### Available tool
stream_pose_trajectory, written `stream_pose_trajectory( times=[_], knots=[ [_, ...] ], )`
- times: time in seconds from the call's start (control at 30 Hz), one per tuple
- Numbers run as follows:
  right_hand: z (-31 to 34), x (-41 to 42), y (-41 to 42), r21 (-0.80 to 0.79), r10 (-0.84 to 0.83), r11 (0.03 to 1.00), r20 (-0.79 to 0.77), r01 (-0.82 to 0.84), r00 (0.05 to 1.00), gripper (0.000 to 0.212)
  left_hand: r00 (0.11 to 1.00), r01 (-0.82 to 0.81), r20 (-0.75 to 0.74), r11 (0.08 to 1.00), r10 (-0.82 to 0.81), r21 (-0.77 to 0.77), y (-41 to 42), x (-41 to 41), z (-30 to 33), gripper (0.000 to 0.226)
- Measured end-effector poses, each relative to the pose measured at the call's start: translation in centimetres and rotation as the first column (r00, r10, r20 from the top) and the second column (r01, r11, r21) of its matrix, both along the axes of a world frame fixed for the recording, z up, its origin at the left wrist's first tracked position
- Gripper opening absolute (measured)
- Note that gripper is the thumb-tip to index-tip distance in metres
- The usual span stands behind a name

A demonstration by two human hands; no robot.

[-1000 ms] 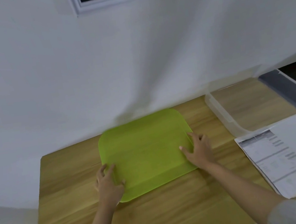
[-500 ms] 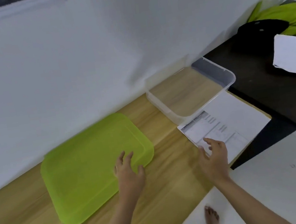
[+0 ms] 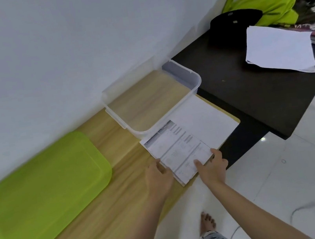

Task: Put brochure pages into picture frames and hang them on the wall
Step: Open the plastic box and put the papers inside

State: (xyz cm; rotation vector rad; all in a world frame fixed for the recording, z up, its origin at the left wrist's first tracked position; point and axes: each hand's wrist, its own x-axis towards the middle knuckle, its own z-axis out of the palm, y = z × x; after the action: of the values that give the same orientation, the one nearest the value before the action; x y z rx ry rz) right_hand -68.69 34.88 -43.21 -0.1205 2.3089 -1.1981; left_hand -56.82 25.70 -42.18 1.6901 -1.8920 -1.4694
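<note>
A stack of printed brochure pages [image 3: 180,148] lies at the right end of the wooden table [image 3: 89,217], its near corner hanging over the edge. My left hand [image 3: 157,176] touches the stack's left edge, fingers curled against it. My right hand [image 3: 211,164] holds the near right corner, thumb on top of the printed sheet and fingers at the edge. No picture frame is in view.
A clear plastic bin [image 3: 149,102] stands against the wall behind the pages. A lime-green lid [image 3: 46,194] lies flat to the left. A black table [image 3: 250,88] on the right carries loose white sheets [image 3: 280,52], green cloth [image 3: 266,5] and a black cap [image 3: 234,22].
Both hands left the green lid and moved right to the brochure stack. The view swung right and down; the wall frame dropped out of sight.
</note>
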Motion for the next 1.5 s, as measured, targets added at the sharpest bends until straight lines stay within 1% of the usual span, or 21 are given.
stream_pose_trajectory(
  times=[0.07,0.17,0.3,0.4,0.5,0.57,0.7,0.83,0.93,1.03,1.2,1.27,1.33,1.43,1.5],
  knots=[
    [-0.3,-0.6,0.3,-0.041,0.011,0.999,0.011,-0.010,1.000,0.068,0.990,-0.138,-0.014,0.990,0.139,0.030,0.2,-1.7,0.0,0.041],
    [-1.0,-1.6,1.1,-0.126,0.016,0.992,0.051,-0.009,0.999,0.064,0.948,-0.316,-0.019,0.945,0.318,0.086,0.8,-3.6,0.3,0.035],
    [-1.9,-3.2,2.5,-0.197,0.017,0.980,0.097,0.003,0.995,0.063,0.911,-0.406,-0.031,0.908,0.411,0.105,2.3,-5.0,-0.1,0.030],
    [-2.1,-4.4,3.8,-0.226,0.045,0.974,0.095,-0.022,0.994,0.069,0.899,-0.427,-0.053,0.898,0.434,0.108,3.7,-5.8,-0.1,0.030],
    [-2.0,-5.7,5.3,-0.250,0.024,0.968,0.035,-0.014,0.999,0.078,0.898,-0.414,-0.118,0.904,0.425,0.103,5.4,-6.9,-0.1,0.031],
    [-1.5,-6.6,6.1,-0.274,-0.005,0.962,-0.004,0.004,1.000,0.080,0.901,-0.396,-0.156,0.914,0.405,0.088,6.4,-7.9,0.0,0.031],
    [-0.1,-8.5,7.1,-0.350,-0.057,0.936,-0.046,0.037,0.997,0.080,0.910,-0.345,-0.242,0.939,0.336,0.005,7.2,-10.2,0.8,0.032],
    [1.4,-10.0,6.5,-0.402,-0.104,0.913,-0.072,0.067,0.992,0.081,0.897,-0.321,-0.339,0.945,0.284,-0.056,6.7,-11.8,2.6,0.034],
    [2.8,-10.3,4.4,-0.438,-0.083,0.898,-0.069,0.044,0.994,0.082,0.859,-0.361,-0.408,0.930,0.307,-0.060,4.6,-11.8,4.2,0.034],
    [3.9,-10.1,0.7,-0.477,-0.016,0.879,-0.066,-0.017,0.998,0.083,0.807,-0.436,-0.459,0.899,0.373,-0.037,1.1,-10.8,5.5,0.033],
    [5.8,-8.9,-6.8,-0.513,0.134,0.850,-0.010,-0.120,0.991,0.085,0.761,-0.526,-0.463,0.850,0.454,-0.032,-5.8,-8.1,6.5,0.035],
    [6.3,-8.5,-9.6,-0.519,0.195,0.841,0.026,-0.154,0.980,0.083,0.763,-0.540,-0.443,0.841,0.471,-0.035,-8.5,-7.3,6.4,0.034],
    [6.0,-8.4,-12.4,-0.482,0.212,0.858,0.017,-0.178,0.977,0.081,0.767,-0.544,-0.423,0.838,0.482,-0.032,-11.1,-6.9,6.2,0.033],
    [5.3,-8.4,-16.0,-0.403,0.218,0.894,0.009,-0.196,0.976,0.087,0.808,-0.527,-0.344,0.847,0.478,-0.062,-14.6,-6.6,5.5,0.033],
    [4.9,-8.4,-17.7,-0.373,0.233,0.906,0.042,-0.201,0.972,0.088,0.837,-0.504,-0.294,0.859,0.461,-0.091,-16.4,-6.5,5.0,0.033]
  ],
)
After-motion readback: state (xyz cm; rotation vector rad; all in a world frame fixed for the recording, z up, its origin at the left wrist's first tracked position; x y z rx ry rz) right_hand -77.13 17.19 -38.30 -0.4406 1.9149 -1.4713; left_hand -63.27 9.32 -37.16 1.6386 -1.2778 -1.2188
